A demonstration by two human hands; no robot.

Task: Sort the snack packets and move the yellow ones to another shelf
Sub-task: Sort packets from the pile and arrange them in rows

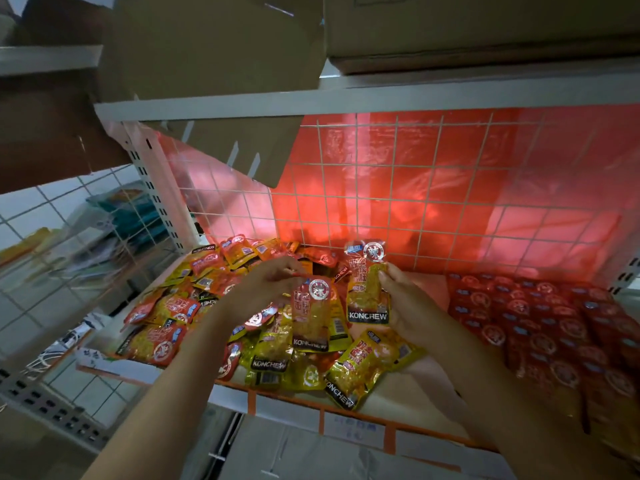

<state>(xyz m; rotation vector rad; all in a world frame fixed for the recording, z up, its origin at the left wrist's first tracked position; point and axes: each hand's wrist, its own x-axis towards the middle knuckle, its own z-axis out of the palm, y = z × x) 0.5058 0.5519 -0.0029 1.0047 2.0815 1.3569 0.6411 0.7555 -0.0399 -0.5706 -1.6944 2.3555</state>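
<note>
A loose heap of yellow and red snack packets (214, 306) covers the left and middle of the white shelf (429, 386). My left hand (266, 285) pinches the top of a yellow packet (310, 315), which hangs upright above the heap. My right hand (401, 299) grips another yellow packet (369, 289) by its right edge and holds it upright just beside the first. More yellow packets (367, 368) lie near the shelf's front edge.
Neat rows of red packets (540, 327) fill the shelf's right side. A wire grid with red plastic sheet (433, 188) backs the shelf. Cardboard boxes (214, 64) sit on the shelf above, one flap hanging down. Another wire-grid bay (69, 237) stands to the left.
</note>
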